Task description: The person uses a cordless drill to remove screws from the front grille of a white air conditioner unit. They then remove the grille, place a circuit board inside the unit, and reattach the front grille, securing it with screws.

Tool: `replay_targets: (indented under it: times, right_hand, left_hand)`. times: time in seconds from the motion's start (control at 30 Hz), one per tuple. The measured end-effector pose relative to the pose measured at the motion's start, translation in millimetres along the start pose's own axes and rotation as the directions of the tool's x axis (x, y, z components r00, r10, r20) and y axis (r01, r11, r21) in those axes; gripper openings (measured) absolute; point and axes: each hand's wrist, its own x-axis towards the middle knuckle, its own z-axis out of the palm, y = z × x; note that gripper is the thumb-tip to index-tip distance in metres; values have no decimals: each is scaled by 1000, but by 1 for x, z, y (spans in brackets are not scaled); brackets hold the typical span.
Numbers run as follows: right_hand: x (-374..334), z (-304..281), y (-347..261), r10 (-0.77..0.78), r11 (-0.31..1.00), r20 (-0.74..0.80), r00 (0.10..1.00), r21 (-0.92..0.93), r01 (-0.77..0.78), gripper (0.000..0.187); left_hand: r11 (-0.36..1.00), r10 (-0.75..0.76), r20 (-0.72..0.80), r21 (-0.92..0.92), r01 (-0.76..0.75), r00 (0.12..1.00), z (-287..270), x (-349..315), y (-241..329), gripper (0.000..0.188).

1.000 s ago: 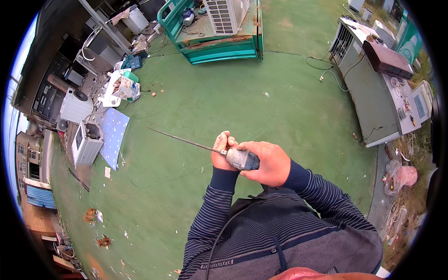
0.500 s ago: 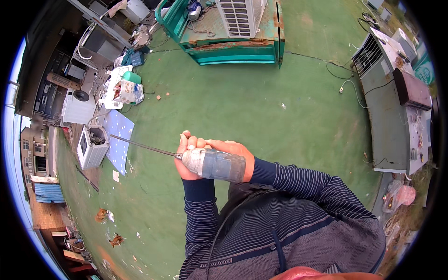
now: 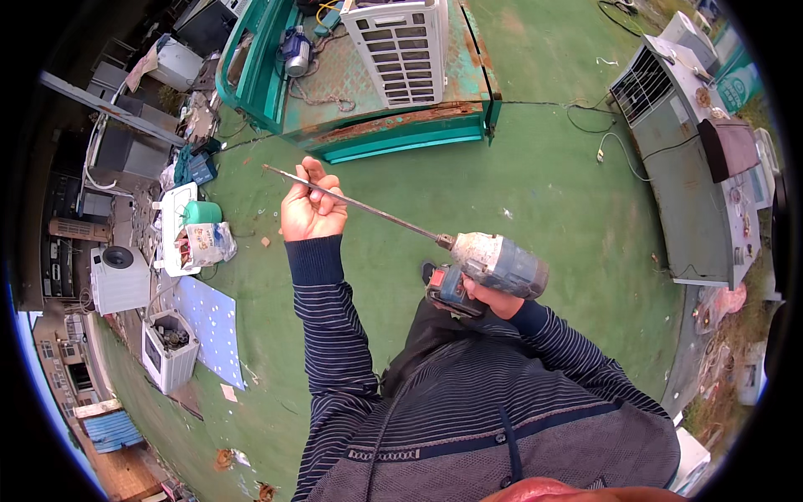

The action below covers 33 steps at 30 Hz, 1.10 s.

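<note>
My right hand [image 3: 499, 300] grips the handle of a worn grey-blue cordless driver [image 3: 504, 263], with its battery pack [image 3: 450, 289] toward my left. From its nose a long thin metal bit [image 3: 381, 212] points up and to the left, rust-coloured at the tip. Palm up behind the bit is my left hand [image 3: 313, 219], its fingers curled in toward the thumb; the bit crosses in front of them. Whatever those fingers may pinch is too small to tell. Ahead stands a green cart [image 3: 401, 142] with a rusty bed edge.
On the cart are a white slatted appliance casing [image 3: 400, 54] and a small blue motor [image 3: 295, 52]. At right stands a large grey metal cabinet [image 3: 682, 184]. A speckled blue board [image 3: 209, 330], an open white machine [image 3: 170, 351] and a green tub [image 3: 202, 212] lie along the left.
The driver has swung right and tilted, its bit now angled more upward. My left hand has come off the driver's nose and moved forward and left. The cart appears closer.
</note>
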Motion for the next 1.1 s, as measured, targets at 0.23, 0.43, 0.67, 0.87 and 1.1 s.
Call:
replay_targets:
  times: [0.23,0.43,0.67,0.87,1.1]
  right_hand:
    - [71,-25,15,98,985,-77,992,153,-85,47]
    - [117,-53,13,-27,997,-63,998,-78,22,49]
    - [133,-60,23,86,996,-308,947,36,-79,50]
    - [133,-25,63,405,897,-548,732,394,-201,53]
    - [151,70,126,517,853,-690,508,468,-232,48]
  left_hand:
    - [998,-52,-29,-39,50,998,10,127,37,14]
    - [999,-3,-26,46,4,1000,-5,205,36,14]
    - [974,-95,-62,201,105,994,-14,286,-3,16]
    - [901,-351,-160,211,379,923,-65,357,-49,23]
    - [632,-575,-299,429,646,761,-146,419,-96,21]
